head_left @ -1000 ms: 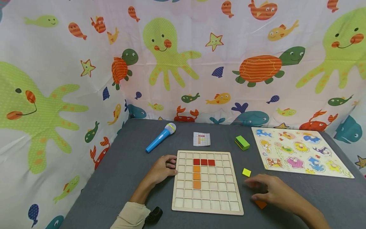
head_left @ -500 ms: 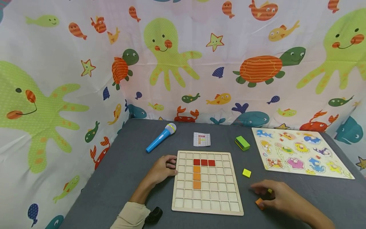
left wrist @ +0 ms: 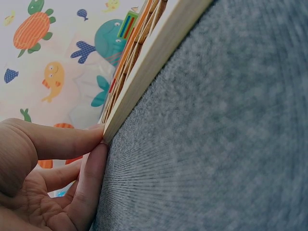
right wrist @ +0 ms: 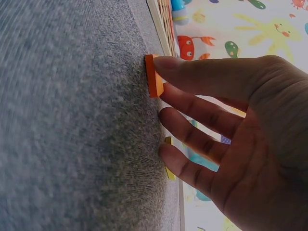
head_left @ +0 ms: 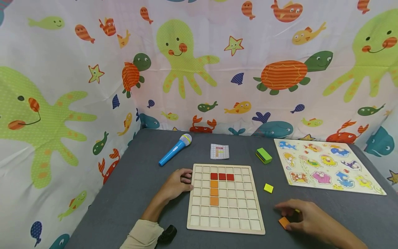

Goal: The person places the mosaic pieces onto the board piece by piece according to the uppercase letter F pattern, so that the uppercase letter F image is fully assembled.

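A wooden grid board lies on the grey table, with red tiles in a row and orange tiles in a column below. My left hand holds its left edge between thumb and fingers. Right of the board, my right hand hovers low, fingers loosely bent. Its thumb touches a loose orange tile, also seen in the right wrist view as an orange tile. A yellow tile lies partly hidden under this hand. Another yellow tile lies farther back.
Behind the board are a patterned card and a blue toy microphone. A green block stack stands back right, near a sea-animal puzzle board. A black object lies by the left sleeve. A printed curtain closes the back.
My right hand has shifted slightly right and toward me, staying by the loose orange tile, which now shows more. The left hand and the board have stayed in place.
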Available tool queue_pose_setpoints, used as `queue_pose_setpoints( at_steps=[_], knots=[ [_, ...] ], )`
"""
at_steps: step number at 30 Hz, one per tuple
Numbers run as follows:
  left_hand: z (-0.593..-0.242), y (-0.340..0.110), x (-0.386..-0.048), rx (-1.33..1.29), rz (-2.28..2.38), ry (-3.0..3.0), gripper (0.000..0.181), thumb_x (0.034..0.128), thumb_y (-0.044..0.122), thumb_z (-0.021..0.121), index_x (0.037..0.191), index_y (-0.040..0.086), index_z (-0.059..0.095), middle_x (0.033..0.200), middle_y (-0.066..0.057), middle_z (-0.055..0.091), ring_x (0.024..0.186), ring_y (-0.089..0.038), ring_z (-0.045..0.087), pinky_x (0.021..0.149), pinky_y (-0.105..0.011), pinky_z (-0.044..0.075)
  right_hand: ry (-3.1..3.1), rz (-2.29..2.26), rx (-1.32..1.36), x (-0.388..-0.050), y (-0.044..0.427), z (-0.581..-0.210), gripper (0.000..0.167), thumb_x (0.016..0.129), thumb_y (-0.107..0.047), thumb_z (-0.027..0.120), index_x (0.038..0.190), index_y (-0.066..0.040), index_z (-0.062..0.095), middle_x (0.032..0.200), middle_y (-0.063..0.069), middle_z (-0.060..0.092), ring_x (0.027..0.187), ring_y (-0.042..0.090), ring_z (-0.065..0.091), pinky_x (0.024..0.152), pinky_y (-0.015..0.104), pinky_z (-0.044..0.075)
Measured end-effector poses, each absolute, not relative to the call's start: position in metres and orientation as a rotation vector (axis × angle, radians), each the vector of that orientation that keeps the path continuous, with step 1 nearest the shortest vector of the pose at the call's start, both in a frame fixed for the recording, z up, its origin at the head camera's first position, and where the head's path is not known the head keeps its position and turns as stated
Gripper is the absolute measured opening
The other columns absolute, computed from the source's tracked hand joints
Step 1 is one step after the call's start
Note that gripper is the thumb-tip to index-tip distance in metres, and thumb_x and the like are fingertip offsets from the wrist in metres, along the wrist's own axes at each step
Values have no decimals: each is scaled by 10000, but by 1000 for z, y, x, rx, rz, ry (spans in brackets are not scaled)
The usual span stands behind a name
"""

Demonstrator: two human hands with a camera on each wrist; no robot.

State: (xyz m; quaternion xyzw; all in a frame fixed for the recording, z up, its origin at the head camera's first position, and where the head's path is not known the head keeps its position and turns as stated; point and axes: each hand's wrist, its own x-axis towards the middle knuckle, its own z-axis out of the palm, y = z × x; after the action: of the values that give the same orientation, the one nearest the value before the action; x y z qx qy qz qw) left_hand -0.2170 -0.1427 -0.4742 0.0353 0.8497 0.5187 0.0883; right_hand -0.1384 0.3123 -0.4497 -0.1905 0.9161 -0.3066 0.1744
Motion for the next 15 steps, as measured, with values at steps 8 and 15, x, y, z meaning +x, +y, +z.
queue_pose_setpoints(
  at_steps=[8,15],
  knots=[
    [-473,-143,-217,105,1530,2537,569,862,18,831,1398,32,642,1212,-92,625,1069,-196,670,926,-391,571,2597,-842,-601,-137,318,-452,507,831,-219,885,1296,-106,716,1019,-102,640,856,-23,527,703,233,485],
    [-472,-143,-217,105,1525,2543,573,861,29,838,1399,35,643,1209,-89,628,1066,-193,669,916,-390,569,2609,-798,-598,-137,317,-453,485,847,-211,884,1287,-93,718,964,-95,597,809,-22,497,672,236,472]
  ],
)
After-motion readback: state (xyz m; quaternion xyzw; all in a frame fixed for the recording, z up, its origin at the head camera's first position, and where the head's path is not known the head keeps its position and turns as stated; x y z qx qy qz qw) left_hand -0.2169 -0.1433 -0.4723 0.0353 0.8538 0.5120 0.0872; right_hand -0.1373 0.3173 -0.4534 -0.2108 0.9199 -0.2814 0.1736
